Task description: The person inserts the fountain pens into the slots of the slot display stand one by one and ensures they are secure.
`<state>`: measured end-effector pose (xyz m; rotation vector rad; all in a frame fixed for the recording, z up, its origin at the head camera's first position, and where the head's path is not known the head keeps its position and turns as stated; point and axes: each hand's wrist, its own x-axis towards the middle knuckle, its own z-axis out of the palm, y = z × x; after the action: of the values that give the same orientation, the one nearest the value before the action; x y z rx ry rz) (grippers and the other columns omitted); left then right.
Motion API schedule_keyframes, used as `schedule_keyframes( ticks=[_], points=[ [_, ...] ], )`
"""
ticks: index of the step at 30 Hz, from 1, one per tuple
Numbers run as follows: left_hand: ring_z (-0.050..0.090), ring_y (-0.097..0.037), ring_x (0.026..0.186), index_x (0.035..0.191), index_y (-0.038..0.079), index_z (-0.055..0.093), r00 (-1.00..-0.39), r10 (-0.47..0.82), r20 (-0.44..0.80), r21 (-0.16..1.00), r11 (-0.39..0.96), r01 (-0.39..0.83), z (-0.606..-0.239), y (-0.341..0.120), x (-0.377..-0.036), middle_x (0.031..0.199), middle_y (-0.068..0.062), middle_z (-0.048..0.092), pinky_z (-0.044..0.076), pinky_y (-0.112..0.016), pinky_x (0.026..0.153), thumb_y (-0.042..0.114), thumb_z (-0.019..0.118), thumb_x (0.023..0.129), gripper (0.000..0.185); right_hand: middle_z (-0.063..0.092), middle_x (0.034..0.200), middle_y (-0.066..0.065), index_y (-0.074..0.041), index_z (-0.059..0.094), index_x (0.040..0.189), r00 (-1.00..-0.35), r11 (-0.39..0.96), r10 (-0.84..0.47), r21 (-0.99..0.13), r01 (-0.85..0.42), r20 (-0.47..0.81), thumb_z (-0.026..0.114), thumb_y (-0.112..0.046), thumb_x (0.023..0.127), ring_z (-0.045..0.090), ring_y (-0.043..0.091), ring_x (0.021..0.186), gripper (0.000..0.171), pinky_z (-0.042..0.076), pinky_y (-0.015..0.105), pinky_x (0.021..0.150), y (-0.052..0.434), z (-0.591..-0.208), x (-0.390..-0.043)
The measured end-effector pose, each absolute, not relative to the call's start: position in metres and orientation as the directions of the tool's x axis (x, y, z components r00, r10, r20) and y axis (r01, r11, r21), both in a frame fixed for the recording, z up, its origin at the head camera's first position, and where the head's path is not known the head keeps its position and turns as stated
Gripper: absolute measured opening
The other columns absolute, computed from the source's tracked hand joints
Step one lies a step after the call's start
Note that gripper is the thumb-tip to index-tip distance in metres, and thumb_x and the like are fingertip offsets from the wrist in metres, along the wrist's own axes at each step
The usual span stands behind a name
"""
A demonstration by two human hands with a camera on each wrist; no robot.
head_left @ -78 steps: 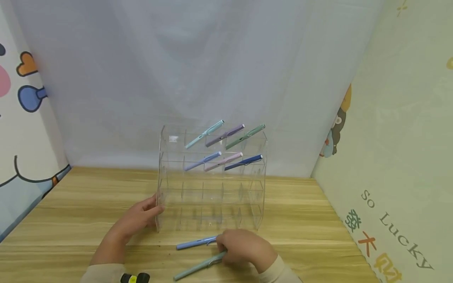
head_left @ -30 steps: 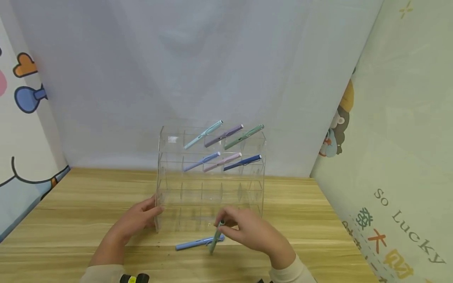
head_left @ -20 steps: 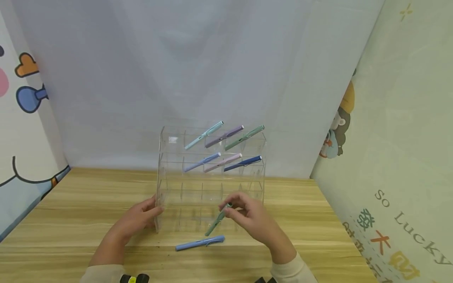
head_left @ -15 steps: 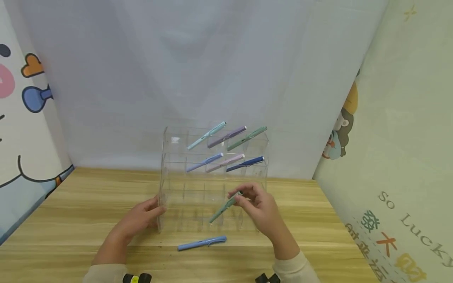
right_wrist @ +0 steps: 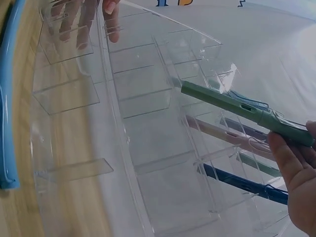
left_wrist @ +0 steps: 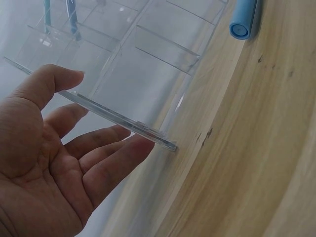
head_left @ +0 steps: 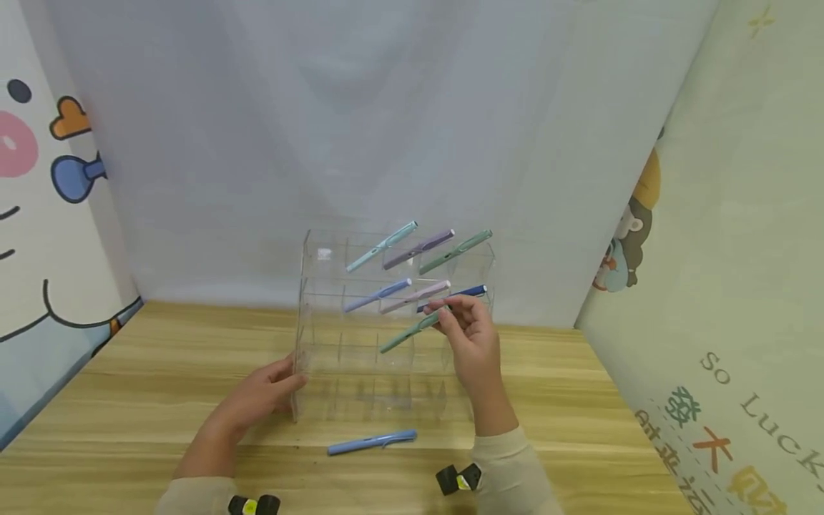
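Observation:
A clear acrylic pen rack (head_left: 357,361) with several compartments stands on the table, pens lying slanted in its upper two rows. My left hand (head_left: 267,390) holds the rack's left side panel low down, thumb inside and fingers (left_wrist: 116,160) outside. With thumb and fingertips, my right hand (head_left: 475,336) pinches a sage-green pen (head_left: 412,332) by its cap end. That pen tilts down to the left in front of the rack, overlapping the third row in the head view. A dark blue pen (right_wrist: 242,183) in the second row is partly hidden behind this hand in the head view.
A light blue pen (head_left: 372,443) lies on the wooden table (head_left: 579,436) before the rack. Top row pens are pale cyan (head_left: 382,247), purple (head_left: 418,249) and green (head_left: 455,252); periwinkle (head_left: 378,295) and pink (head_left: 415,297) ones lie below. A white curtain (head_left: 360,129) hangs behind.
My right hand took the sage-green pen from the table, turned it and raised it to the rack's middle height. The light blue pen stays on the table; my left hand keeps its hold.

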<state>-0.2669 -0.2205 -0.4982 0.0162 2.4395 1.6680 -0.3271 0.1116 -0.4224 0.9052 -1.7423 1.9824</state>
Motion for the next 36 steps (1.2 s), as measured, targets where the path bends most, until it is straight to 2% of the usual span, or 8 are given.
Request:
schedule_keyframes(
  ticks=[8,14,19,26,31,36],
  points=[
    [0.033,-0.044,0.141,0.158,0.015,0.022,-0.983,0.111,-0.146,0.926,0.366,-0.096,-0.499,-0.219,-0.268,0.159,-0.023,0.024,0.048,-0.052,0.102,0.044,0.056,0.099,0.074,0.062,0.112,0.028,0.011,0.05,0.119,-0.723,-0.194,-0.045,-0.716,-0.671,0.69,0.054,-0.01,0.101,0.068,0.023,0.103,0.027,0.057,0.033,0.088,0.1,-0.425,-0.33],
    [0.033,-0.045,0.141,0.157,0.013,0.023,-0.984,0.112,-0.142,0.928,0.361,-0.092,-0.498,-0.22,-0.268,0.159,-0.024,0.023,0.049,-0.051,0.102,0.043,0.056,0.099,0.074,0.063,0.114,0.025,0.007,0.051,0.12,-0.733,-0.157,-0.102,-0.739,-0.656,0.672,0.055,-0.013,0.101,0.067,0.029,0.106,0.027,0.057,0.033,0.091,0.091,-0.436,-0.331],
    [0.034,-0.045,0.141,0.157,0.015,0.024,-0.983,0.109,-0.146,0.927,0.361,-0.098,-0.499,-0.22,-0.268,0.159,-0.023,0.024,0.048,-0.052,0.102,0.044,0.057,0.098,0.073,0.063,0.118,0.025,0.005,0.052,0.121,-0.772,-0.143,-0.16,-0.789,-0.598,0.615,0.055,-0.011,0.101,0.064,0.036,0.11,0.026,0.056,0.033,0.093,0.084,-0.445,-0.33],
    [0.034,-0.045,0.14,0.158,0.017,0.023,-0.983,0.108,-0.146,0.923,0.373,-0.096,-0.5,-0.22,-0.268,0.159,-0.022,0.026,0.045,-0.056,0.103,0.046,0.056,0.098,0.074,0.061,0.119,0.031,0.008,0.053,0.119,-0.81,-0.117,-0.218,-0.839,-0.532,0.544,0.055,-0.005,0.1,0.061,0.045,0.112,0.024,0.055,0.036,0.093,0.078,-0.443,-0.324],
    [0.036,-0.045,0.139,0.158,0.017,0.023,-0.983,0.108,-0.147,0.92,0.38,-0.096,-0.499,-0.22,-0.268,0.158,-0.023,0.026,0.046,-0.057,0.102,0.046,0.056,0.099,0.074,0.062,0.116,0.031,0.011,0.054,0.117,-0.836,-0.067,-0.238,-0.867,-0.495,0.495,0.055,0.0,0.099,0.063,0.043,0.11,0.021,0.055,0.042,0.093,0.075,-0.429,-0.31],
    [0.036,-0.045,0.139,0.158,0.017,0.023,-0.984,0.101,-0.149,0.92,0.38,-0.1,-0.497,-0.219,-0.267,0.158,-0.023,0.028,0.046,-0.056,0.103,0.049,0.057,0.097,0.076,0.063,0.114,0.028,0.009,0.058,0.117,-0.845,-0.015,-0.258,-0.876,-0.482,0.469,0.056,-0.002,0.099,0.064,0.038,0.108,0.021,0.057,0.034,0.091,0.075,-0.431,-0.311]
  ],
)
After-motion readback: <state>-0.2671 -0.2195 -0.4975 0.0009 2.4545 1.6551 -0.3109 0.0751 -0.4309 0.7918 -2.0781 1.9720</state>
